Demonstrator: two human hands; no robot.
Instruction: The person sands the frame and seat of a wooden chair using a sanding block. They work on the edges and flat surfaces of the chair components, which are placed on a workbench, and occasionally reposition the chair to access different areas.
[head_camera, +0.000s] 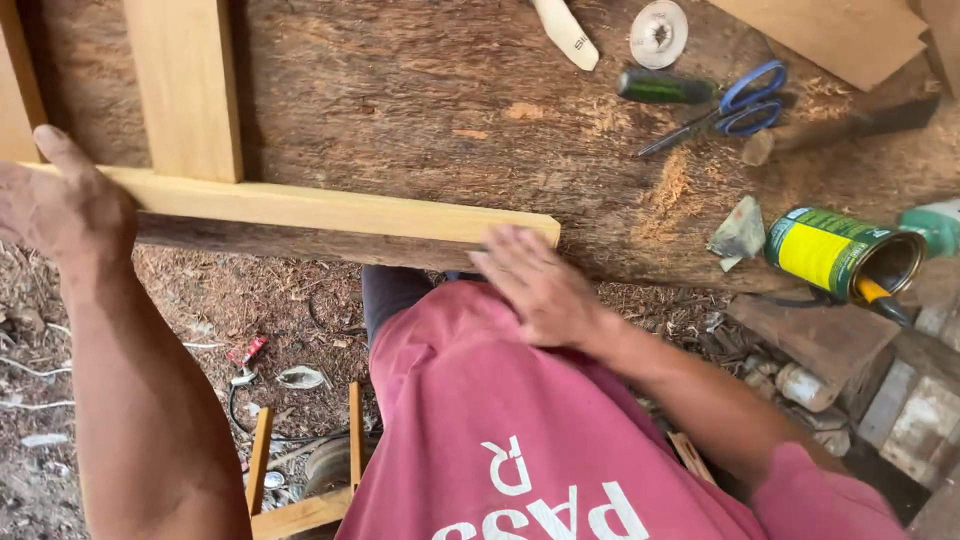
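A pale wooden frame lies on a rough dark workbench: a long horizontal rail along the bench's near edge with an upright piece joining it. My left hand grips the rail's left end, thumb on top. My right hand lies flat against the rail's right end, fingers blurred and pressed to its front edge. Whether something thin sits under those fingers I cannot tell.
On the bench's right: blue-handled scissors, a green-handled tool, a round white disc, a pale handle, a folded scrap, and a tipped yellow-green can with a brush inside. Sawdust lies about. A wooden stool stands below.
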